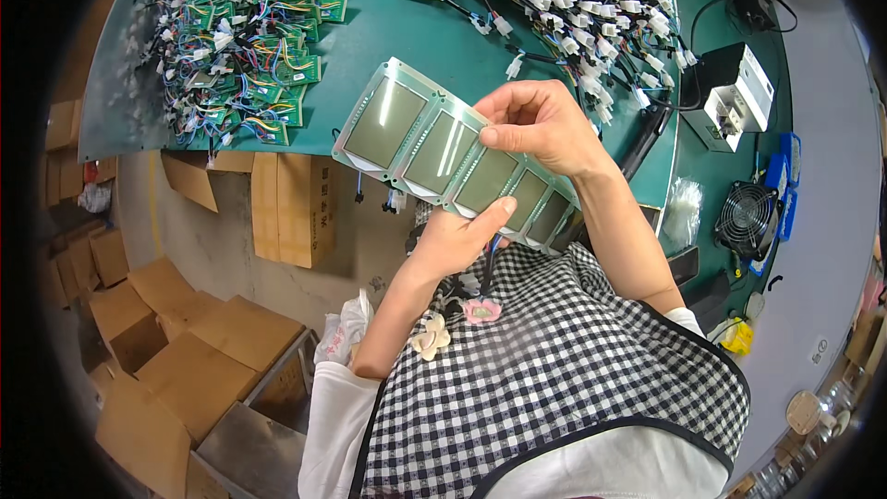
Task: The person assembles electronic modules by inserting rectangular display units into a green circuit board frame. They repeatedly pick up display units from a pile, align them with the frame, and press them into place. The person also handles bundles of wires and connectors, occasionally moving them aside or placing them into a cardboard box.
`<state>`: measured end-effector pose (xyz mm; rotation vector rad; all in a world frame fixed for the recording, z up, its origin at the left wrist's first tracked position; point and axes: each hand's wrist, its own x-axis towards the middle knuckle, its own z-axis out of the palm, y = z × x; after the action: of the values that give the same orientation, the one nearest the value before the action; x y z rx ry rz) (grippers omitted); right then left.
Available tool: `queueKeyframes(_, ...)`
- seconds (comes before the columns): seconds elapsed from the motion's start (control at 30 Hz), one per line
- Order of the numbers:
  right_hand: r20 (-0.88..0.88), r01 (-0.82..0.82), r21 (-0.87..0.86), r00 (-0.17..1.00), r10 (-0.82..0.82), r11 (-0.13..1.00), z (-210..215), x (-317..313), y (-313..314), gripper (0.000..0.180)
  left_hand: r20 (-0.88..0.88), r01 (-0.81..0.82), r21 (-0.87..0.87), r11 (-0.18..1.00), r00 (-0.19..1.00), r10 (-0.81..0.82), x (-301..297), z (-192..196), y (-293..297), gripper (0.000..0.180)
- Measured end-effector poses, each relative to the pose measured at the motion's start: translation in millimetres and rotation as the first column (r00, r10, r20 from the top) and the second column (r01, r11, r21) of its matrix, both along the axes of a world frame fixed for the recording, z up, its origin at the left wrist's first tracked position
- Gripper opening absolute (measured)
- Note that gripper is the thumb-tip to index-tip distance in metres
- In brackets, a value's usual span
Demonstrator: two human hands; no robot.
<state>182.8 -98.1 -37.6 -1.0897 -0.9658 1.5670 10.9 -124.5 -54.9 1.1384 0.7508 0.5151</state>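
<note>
A strip of joined green circuit boards with several grey display screens [434, 152] is held up over the near edge of the green table. My left hand [457, 240] grips it from below, thumb on the front face and the other fingers hidden behind. At its upper edge my right hand [545, 125] is closed, thumb and forefinger pinching the board near the middle. Short cables with connectors hang under the strip's left part. Its right end is in front of my checked apron [554, 360].
Wired circuit boards [268, 65] lie piled at the table's left. A bundle of black cables with white connectors [591, 9] is at the back right. A white box [739, 83] and a black fan [747, 219] stand to the right. Cardboard boxes [194, 360] sit lower left.
</note>
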Motion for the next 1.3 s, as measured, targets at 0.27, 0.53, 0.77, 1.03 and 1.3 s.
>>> queueKeyframes(0.27,0.018,0.006,0.004,1.000,-0.006,1.000,0,1,-1,0.020,0.013,-0.020,0.021,1.000,1.000,0.020,1,-2,-2,0.017)
queueKeyframes(0.53,0.011,0.009,-0.024,1.000,-0.009,1.000,1,0,-2,0.020,0.016,-0.018,0.045,0.999,1.000,0.018,2,-1,-3,0.019)
queueKeyframes(0.77,0.093,0.061,0.004,0.994,-0.062,0.998,6,-14,-2,0.020,-0.093,0.022,0.038,0.999,0.995,-0.018,1,5,-3,0.019)
queueKeyframes(1.03,0.591,0.124,0.253,0.765,-0.255,0.959,13,-35,-1,0.045,-0.187,-0.019,0.244,0.970,0.980,0.066,5,-11,-3,0.023)
queueKeyframes(1.3,0.448,-0.124,0.667,0.855,-0.262,0.735,15,-75,-23,0.012,-0.140,-0.018,0.694,0.720,0.977,0.160,-32,-58,11,0.032)
